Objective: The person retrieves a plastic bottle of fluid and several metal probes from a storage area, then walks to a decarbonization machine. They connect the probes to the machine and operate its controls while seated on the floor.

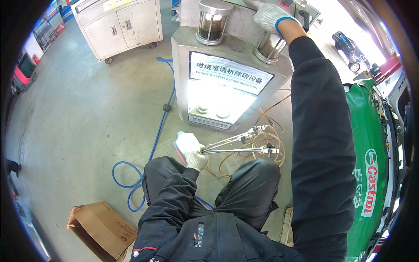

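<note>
My left hand [196, 158], in a white knit glove, is closed round a bundle of thin metal rods [222, 146] low between my knees. Small valve fittings [269, 150] sit at the rods' right ends. Against the same hand is a white object [187, 140] with a red edge; its kind I cannot make out. My right arm reaches far forward, and my right hand [269, 18], gloved with a blue cuff, lies on the top of a grey metal machine [233, 52]. Its fingers look stretched out, partly cut by the frame's upper edge.
Two glass cylinders [212, 25] with dark contents stand on the machine. Amber hoses [227, 168] loop below it. A blue hose [158, 131] crosses the floor. An open cardboard box [102, 229] lies lower left, a white cabinet [122, 28] stands behind, and a green cover [369, 144] drapes a car at right.
</note>
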The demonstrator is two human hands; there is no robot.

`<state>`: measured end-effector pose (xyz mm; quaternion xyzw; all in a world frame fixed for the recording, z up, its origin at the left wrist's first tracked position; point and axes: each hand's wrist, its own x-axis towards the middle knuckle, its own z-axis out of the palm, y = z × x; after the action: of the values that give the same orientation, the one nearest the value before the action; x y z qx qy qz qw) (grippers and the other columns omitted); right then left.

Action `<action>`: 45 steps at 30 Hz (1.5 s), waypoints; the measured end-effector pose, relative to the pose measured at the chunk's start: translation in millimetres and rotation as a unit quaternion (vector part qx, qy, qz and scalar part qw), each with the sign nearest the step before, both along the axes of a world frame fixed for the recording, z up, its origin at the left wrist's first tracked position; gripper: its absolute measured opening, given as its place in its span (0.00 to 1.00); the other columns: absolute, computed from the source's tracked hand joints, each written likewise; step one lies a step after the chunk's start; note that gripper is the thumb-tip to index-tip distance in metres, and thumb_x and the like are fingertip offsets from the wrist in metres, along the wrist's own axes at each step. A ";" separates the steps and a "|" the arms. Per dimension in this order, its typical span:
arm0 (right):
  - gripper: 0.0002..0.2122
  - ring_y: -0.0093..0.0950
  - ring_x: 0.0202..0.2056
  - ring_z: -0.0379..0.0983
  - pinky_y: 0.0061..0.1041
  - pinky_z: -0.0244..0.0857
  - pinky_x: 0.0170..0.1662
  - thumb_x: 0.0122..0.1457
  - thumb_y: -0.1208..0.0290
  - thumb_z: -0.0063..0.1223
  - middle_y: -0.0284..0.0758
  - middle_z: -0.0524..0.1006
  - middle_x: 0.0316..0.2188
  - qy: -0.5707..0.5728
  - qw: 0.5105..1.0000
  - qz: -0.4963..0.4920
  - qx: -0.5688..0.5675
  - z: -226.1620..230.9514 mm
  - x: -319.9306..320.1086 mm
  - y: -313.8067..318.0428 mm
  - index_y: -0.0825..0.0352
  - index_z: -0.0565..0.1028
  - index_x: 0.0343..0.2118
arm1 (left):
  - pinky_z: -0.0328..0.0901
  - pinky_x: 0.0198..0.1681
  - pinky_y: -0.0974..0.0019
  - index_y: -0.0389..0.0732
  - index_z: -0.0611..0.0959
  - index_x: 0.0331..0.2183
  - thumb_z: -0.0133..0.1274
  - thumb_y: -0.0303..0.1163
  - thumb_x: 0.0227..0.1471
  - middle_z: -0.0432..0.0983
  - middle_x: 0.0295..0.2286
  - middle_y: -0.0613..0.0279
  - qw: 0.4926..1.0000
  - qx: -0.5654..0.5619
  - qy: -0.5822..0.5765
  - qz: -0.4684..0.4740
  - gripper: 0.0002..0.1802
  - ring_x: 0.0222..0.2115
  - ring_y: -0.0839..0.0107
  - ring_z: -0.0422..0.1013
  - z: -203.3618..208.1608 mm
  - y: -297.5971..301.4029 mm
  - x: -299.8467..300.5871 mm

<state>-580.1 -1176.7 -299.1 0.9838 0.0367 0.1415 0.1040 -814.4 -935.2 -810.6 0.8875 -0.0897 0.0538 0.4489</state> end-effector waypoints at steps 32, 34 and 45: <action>0.11 0.29 0.35 0.83 0.30 0.77 0.43 0.62 0.65 0.66 0.38 0.84 0.31 0.130 0.925 0.062 0.351 -101.5 -270.7 -19.8 0.67 0.84 0.42 | 0.67 0.25 0.54 0.41 0.88 0.25 0.64 0.43 0.61 0.77 0.17 0.50 0.999 -0.031 -0.007 -0.014 0.17 0.18 0.52 0.76 -2.5 2.2 1.2; 0.16 0.35 0.37 0.81 0.33 0.77 0.44 0.56 0.61 0.72 0.37 0.81 0.33 0.187 0.966 0.015 0.180 -118.9 -294.7 -22.4 0.68 0.84 0.41 | 0.67 0.25 0.55 0.40 0.89 0.27 0.63 0.45 0.63 0.78 0.17 0.49 1.000 -0.013 -0.013 -0.018 0.19 0.17 0.55 0.76 -2.2 2.9 1.2; 0.14 0.38 0.39 0.79 0.38 0.75 0.44 0.60 0.57 0.67 0.39 0.78 0.34 0.150 0.981 0.121 0.011 -174.6 -328.5 -17.3 0.66 0.82 0.34 | 0.66 0.24 0.51 0.44 0.85 0.21 0.63 0.54 0.62 0.75 0.16 0.50 1.000 -0.018 0.003 -0.008 0.26 0.18 0.49 0.74 -0.8 0.4 -1.0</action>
<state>-908.6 -1194.1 -473.7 0.9831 0.1694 0.0046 0.0687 -815.3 -934.8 -811.4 0.8788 -0.0942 0.0488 0.4652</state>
